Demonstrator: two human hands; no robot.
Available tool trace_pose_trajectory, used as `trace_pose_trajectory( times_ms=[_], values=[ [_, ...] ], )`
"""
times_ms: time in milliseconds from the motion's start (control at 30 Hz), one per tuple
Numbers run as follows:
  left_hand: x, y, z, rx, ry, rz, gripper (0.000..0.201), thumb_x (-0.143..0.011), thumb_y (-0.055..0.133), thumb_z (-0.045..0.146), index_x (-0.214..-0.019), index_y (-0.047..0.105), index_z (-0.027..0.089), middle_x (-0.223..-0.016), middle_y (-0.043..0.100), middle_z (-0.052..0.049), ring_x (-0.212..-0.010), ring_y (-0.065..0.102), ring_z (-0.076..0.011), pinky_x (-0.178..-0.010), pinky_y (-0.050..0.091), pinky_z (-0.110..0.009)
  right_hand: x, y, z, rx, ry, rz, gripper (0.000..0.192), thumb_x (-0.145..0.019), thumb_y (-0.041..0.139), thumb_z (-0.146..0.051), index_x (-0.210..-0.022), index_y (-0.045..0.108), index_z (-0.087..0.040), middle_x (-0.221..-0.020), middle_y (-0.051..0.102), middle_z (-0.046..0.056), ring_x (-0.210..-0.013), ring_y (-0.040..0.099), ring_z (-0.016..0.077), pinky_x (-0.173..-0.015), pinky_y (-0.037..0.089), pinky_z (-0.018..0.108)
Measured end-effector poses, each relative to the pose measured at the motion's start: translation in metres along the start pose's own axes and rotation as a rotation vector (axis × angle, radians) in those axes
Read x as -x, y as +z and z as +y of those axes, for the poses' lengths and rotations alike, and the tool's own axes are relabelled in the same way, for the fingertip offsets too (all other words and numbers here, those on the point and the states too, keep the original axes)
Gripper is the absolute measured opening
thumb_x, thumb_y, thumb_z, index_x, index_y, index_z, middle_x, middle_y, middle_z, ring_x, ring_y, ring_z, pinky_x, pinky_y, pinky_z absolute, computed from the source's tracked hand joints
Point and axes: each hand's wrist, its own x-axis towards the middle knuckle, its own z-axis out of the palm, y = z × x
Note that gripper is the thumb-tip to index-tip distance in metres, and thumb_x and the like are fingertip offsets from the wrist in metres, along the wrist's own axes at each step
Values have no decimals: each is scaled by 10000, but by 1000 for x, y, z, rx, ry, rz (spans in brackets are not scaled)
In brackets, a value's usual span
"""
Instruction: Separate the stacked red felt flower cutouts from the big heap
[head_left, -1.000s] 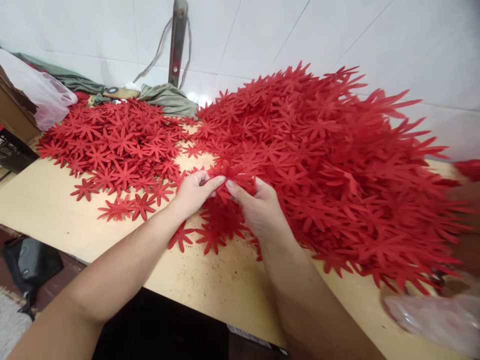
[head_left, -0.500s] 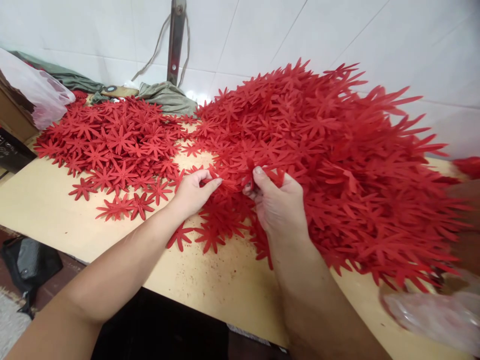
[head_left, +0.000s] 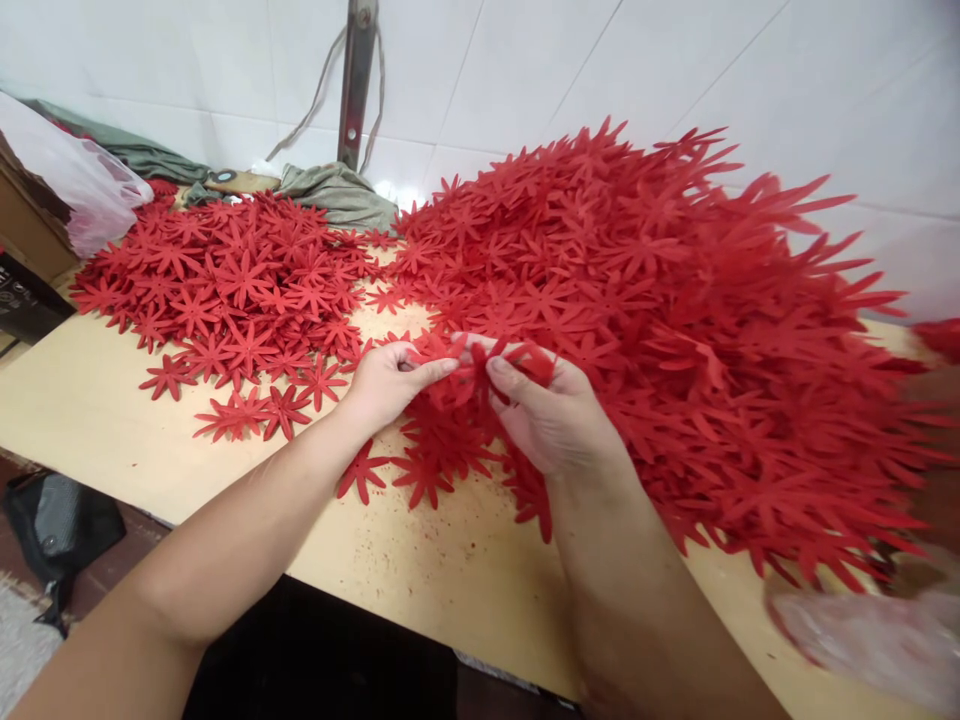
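Observation:
My left hand [head_left: 397,378] pinches a red star-shaped fabric flower piece [head_left: 444,375] between thumb and fingers. Close beside it on the right, my right hand [head_left: 551,410] is closed around red flower petals [head_left: 529,362], its thumb pressed against the fingers. Where one held piece ends and another begins is blurred. Both hands hover at the near edge of a large heap of red fabric flowers [head_left: 637,290]. A smaller, flatter heap of similar flowers [head_left: 225,280] lies to the left, with a few single ones [head_left: 283,410] in front.
The pale wooden table [head_left: 420,570] meets a white tiled wall [head_left: 480,80]. A metal upright [head_left: 355,80] stands behind grey-green cloth [head_left: 337,195]. A plastic bag [head_left: 105,190] lies at far left, clear plastic [head_left: 870,630] at lower right. A black bag [head_left: 64,530] is below the table.
My hands have come closer together; the right has moved slightly left, and more red petals show between the fingers. The heaps look the same.

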Motion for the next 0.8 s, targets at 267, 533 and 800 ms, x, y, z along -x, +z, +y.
trace_pose_trajectory(
  times_ms=[267,533,800],
  values=[
    [4,3,5,109,-30,-71,415,-624,730,447,-528,447,159,-458,431,73,-444,358,-27,-497,338,-208,-1,1,2,-30,14,154,344,-422,842,-378,-601,613,-194,-611,597,-49,-591,548,63,-613,496,221],
    [0,-2,10,26,76,139,195,-700,688,295,-717,563,146,-729,603,2,-685,540,-86,-765,455,-253,-9,-10,-2,-99,-43,307,336,-446,836,-312,-612,571,-192,-634,559,-53,-594,516,58,-525,436,194],
    [5,-2,8,-253,367,43,156,-762,608,282,-854,647,162,-970,638,-57,-956,562,-151,-953,391,-310,-7,-6,11,-2,-36,142,346,-491,822,-390,-642,584,-189,-630,563,-58,-574,505,50,-567,448,207]
  ],
)
